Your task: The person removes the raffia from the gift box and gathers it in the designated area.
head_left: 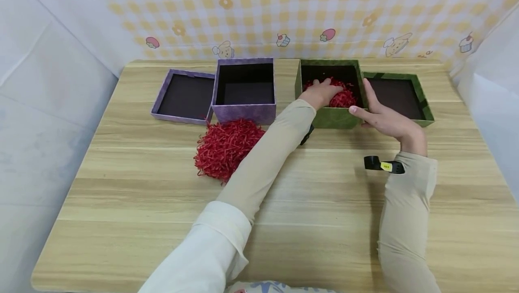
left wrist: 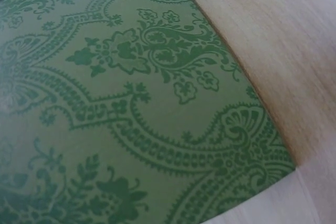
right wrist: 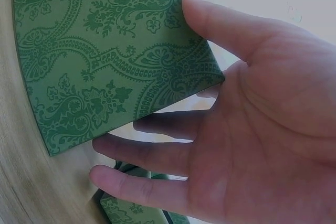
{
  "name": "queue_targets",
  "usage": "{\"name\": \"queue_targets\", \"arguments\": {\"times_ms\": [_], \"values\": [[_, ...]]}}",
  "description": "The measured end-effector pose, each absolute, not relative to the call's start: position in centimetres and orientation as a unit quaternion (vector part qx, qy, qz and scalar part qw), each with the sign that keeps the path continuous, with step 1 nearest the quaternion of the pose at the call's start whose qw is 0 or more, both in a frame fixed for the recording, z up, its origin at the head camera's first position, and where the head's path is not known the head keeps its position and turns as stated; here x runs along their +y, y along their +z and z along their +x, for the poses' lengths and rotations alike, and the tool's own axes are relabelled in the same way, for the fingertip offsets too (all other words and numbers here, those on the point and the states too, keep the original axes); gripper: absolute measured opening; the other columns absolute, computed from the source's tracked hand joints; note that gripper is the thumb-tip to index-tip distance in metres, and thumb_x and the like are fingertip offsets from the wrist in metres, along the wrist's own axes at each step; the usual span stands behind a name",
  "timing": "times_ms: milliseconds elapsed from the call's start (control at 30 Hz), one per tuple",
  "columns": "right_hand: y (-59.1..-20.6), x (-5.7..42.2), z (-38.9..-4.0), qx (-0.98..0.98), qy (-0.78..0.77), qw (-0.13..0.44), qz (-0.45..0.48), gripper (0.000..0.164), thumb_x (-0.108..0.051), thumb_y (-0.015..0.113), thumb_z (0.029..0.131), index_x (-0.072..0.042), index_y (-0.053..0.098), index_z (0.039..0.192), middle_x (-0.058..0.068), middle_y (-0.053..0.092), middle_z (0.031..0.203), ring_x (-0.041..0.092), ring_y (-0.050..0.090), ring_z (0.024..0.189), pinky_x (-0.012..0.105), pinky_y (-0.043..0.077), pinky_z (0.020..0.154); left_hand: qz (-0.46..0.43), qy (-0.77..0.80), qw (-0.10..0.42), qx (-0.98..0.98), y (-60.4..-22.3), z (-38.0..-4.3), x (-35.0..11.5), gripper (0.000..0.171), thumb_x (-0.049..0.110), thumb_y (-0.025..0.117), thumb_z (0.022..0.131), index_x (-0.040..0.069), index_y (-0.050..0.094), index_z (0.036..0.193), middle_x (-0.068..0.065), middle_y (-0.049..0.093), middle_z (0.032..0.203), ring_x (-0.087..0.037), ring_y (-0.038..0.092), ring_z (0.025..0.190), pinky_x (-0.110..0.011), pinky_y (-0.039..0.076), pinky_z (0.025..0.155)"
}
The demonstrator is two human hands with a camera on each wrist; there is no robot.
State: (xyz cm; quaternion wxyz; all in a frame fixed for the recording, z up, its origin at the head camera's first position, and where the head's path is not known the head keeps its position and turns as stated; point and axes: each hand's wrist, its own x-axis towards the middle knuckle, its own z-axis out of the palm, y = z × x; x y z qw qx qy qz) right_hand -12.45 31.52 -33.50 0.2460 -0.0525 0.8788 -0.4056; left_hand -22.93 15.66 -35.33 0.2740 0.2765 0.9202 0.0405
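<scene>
My left hand (head_left: 320, 93) reaches into the green box (head_left: 336, 119) and rests on the red shredded paper (head_left: 343, 97) inside, its fingers spread over it. The left wrist view shows only the box's patterned outer wall (left wrist: 131, 87). At the box's front right corner is my right hand (head_left: 387, 118), thumb against the front edge and fingers straight along the right side. In the right wrist view, the thumb of the right hand (right wrist: 236, 98) touches the edge of the box wall (right wrist: 100, 56). The left fingertips are partly hidden in the paper.
A green lid (head_left: 395, 99) lies right of the green box. To the left, a purple box (head_left: 245, 113) stands open beside its purple lid (head_left: 186, 97). A loose heap of red shredded paper (head_left: 227, 151) lies in front of the purple box, on the wooden table (head_left: 154, 221).
</scene>
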Motion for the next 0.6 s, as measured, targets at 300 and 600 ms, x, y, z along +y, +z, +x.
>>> {"name": "queue_targets", "arguments": {"times_ms": [300,600], "values": [[-33.61,31.59,-12.52,0.879,-0.406,0.245,-0.053,0.081,-0.047,0.039,0.096,-0.044,-0.033,0.134,-0.006,-0.031,0.146,0.049,0.049,0.11,0.06,0.015,0.102,0.273,0.019,0.241,0.931,-35.45,-22.88,15.79,0.054,0.012,0.038,0.101,0.04,0.027,0.145,-0.002,0.024,0.15,-0.032,0.028,0.131,-0.04,0.032,0.101],[-33.65,31.66,-12.54,0.879,-0.406,0.246,-0.051,0.08,-0.047,0.039,0.097,-0.047,-0.033,0.132,-0.006,-0.03,0.146,0.049,0.049,0.11,0.06,0.017,0.102,0.285,0.01,0.2,0.937,-35.26,-22.67,15.54,0.046,0.014,0.036,0.102,0.036,0.037,0.142,-0.001,0.041,0.141,-0.023,0.043,0.122,-0.036,0.039,0.096]]}}
